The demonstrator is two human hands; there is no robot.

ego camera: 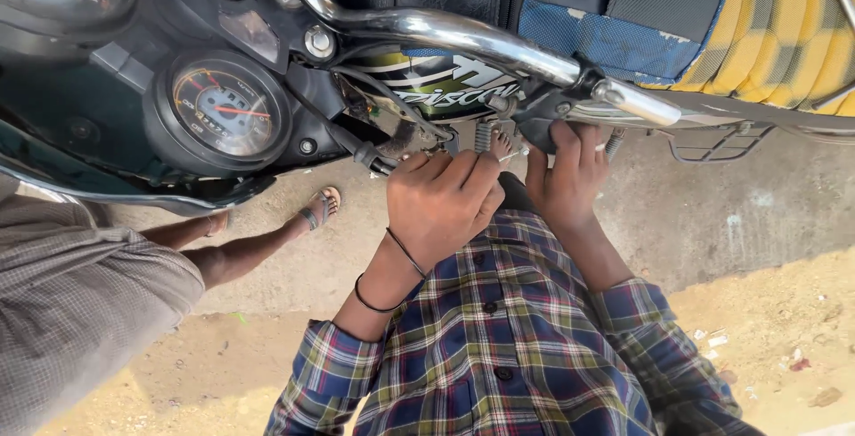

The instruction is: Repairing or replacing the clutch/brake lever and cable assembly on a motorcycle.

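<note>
A motorcycle's chrome handlebar runs across the top of the view. My left hand, with two thin black bands on its wrist, is closed in a fist around a black cable that sticks out to the left of my knuckles. My right hand reaches up under the bar, its fingers wrapped on the black lever bracket. Between the two hands a small ribbed metal adjuster shows. What lies inside my left fist is hidden.
Round speedometer dial and dark fairing sit at upper left. A yellow-and-blue seat cover is at upper right. Another person stands at left in a grey checked garment, with a sandaled foot on the concrete. Sandy ground lies below.
</note>
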